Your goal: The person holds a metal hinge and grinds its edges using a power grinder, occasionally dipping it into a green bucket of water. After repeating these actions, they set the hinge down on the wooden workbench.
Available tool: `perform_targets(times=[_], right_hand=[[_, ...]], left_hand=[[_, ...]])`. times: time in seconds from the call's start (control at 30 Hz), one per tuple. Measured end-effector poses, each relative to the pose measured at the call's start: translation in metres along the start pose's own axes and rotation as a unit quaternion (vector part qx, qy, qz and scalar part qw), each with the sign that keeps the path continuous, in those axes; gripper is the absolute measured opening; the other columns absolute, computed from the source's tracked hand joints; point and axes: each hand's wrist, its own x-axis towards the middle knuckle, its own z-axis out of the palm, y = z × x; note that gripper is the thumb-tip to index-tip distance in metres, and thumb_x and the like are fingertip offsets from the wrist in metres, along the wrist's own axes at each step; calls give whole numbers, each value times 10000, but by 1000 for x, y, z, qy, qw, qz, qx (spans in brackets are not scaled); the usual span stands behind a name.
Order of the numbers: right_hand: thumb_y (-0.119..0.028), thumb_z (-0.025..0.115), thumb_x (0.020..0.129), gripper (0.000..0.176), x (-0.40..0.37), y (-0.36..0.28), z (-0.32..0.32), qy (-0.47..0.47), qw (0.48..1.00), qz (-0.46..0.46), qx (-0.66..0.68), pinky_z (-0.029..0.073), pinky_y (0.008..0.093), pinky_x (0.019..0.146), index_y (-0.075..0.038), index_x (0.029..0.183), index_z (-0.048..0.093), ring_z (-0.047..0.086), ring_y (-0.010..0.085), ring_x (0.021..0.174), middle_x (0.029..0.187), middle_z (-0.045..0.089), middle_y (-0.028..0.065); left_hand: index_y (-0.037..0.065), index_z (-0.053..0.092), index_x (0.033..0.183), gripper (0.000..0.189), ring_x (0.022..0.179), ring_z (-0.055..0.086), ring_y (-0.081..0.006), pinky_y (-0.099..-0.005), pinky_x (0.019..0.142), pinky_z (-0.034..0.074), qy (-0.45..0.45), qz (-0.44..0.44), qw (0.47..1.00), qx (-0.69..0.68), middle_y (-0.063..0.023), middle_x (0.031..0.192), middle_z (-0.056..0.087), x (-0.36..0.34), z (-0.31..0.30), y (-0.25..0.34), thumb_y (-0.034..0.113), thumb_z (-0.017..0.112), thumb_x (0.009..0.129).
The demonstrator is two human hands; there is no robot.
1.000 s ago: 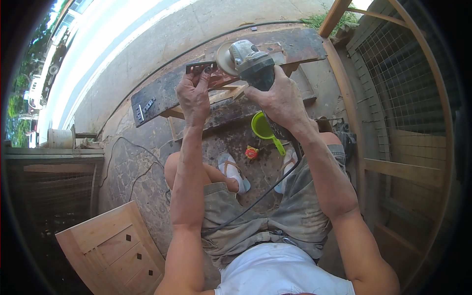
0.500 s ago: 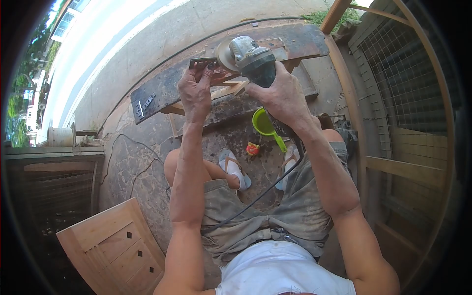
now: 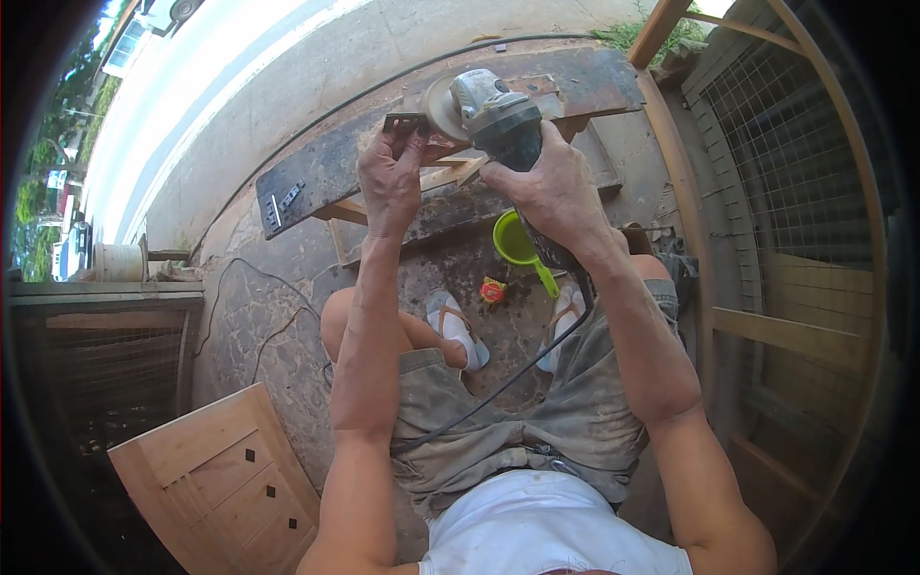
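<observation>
My right hand [image 3: 558, 187] is wrapped round the dark body of an angle grinder [image 3: 500, 123], its cord trailing down across my lap. The grinder's round disc [image 3: 441, 107] faces left, towards my left hand [image 3: 390, 187]. Between the fingertips of that hand is pinched a small dark flat plate [image 3: 404, 122], its right end close beside the disc. Both hands are raised over a low, stained wooden bench [image 3: 321, 171]. Several small dark pieces [image 3: 287, 199] lie at the bench's left end.
On the ground between my feet are a light-green dipper [image 3: 515, 238] and a red-and-yellow tape measure [image 3: 493, 290]. A panelled wooden door [image 3: 225, 479] leans at lower left. Wire-mesh framing [image 3: 786, 163] stands on the right, and cords [image 3: 259, 278] run over the ground at left.
My left hand and the dark plate have shifted slightly right, and the plate shows a narrower outline beside the disc. The grinder and my right hand have barely moved.
</observation>
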Motion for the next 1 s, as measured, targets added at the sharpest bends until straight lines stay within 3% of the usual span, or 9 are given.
perform_targets(times=[0.1, 0.2, 0.3, 0.7, 0.8, 1.0], right_hand=[[-363, 850, 862, 721, -1, -1, -1, -1, 1000, 0, -3, 637, 491, 926, 102, 1349, 593, 815, 414, 998, 1044, 800, 283], [-365, 853, 860, 719, -1, -1, 0, 1, 1000, -3, -4, 637, 493, 918, 104, 1340, 597, 815, 418, 992, 1032, 800, 288], [-370, 856, 858, 721, -2, -2, -1, 1, 1000, -5, -3, 636, 496, 922, 107, 1334, 599, 816, 421, 990, 1026, 799, 294], [-375, 848, 859, 740, -3, -1, -3, -4, 1000, 1, -9, 642, 497, 918, 108, 1357, 590, 818, 428, 983, 1020, 801, 295], [-378, 846, 859, 750, -1, 3, -3, -4, 1000, 3, -16, 644, 500, 917, 103, 1370, 582, 819, 429, 980, 1018, 801, 294], [-384, 839, 864, 719, -2, 0, -1, -3, 1000, -3, -14, 637, 503, 923, 98, 1340, 597, 816, 431, 992, 1026, 800, 295]], left_hand=[[0, 774, 1299, 240, 1000, 808, -151, -320, 878, 642, 3, 4, 999, 35, -88, 1135, 854, 0, -1, -4, 158, 728, 1124], [6, 778, 1305, 260, 1001, 798, -140, -315, 891, 621, 2, 18, 999, 46, -77, 1123, 857, 1, -1, -8, 186, 739, 1121], [-32, 738, 1302, 239, 981, 822, -211, -348, 892, 679, -14, 20, 998, 50, -111, 1147, 830, 1, 0, -7, 121, 725, 1119], [-27, 738, 1306, 233, 992, 811, -189, -337, 895, 657, -19, 20, 998, 50, -110, 1153, 827, 0, 2, -6, 123, 705, 1131], [-5, 765, 1296, 239, 1001, 782, -136, -319, 898, 606, -19, 4, 1000, 23, -75, 1110, 849, 1, -1, -8, 162, 710, 1134], [-11, 766, 1273, 234, 978, 799, -150, -317, 892, 617, -19, 16, 999, 24, -87, 1102, 854, 0, 4, -9, 168, 700, 1138]])
